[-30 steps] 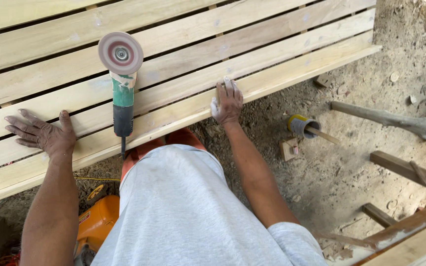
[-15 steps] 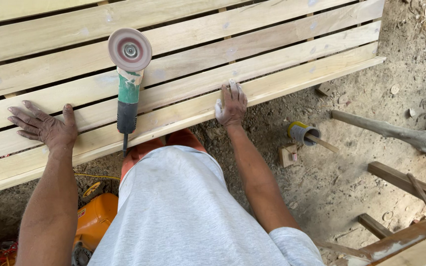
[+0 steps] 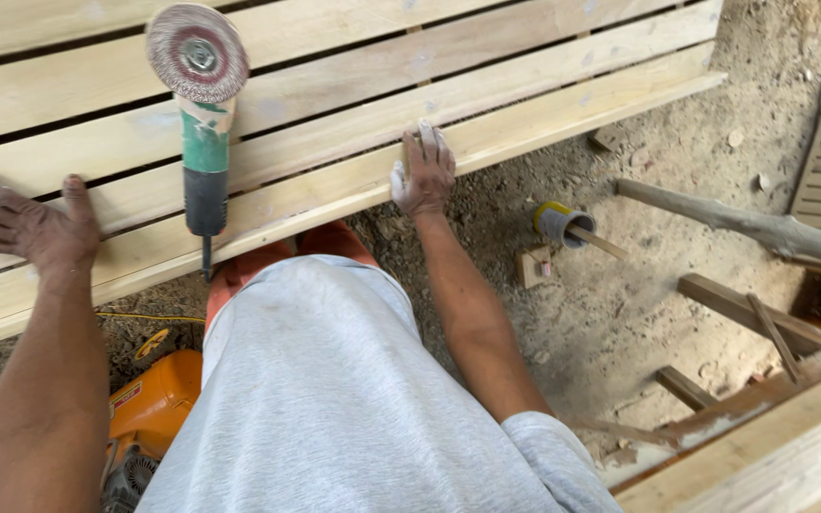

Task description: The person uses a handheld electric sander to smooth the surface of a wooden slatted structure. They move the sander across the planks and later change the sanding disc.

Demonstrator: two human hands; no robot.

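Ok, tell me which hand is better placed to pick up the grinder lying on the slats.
Left, probably. The left hand lies flat on the slats nearer the angle grinder and its handle; the right hand grips the front edge farther off.

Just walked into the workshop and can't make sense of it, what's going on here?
A person leans over a slatted frame of pale wooden planks. The left hand lies flat, fingers spread, on the nearest planks; the right hand presses on the front plank's edge. Between them a green angle grinder with a flap disc lies on the planks, in neither hand. An orange machine sits on the dirt floor below.
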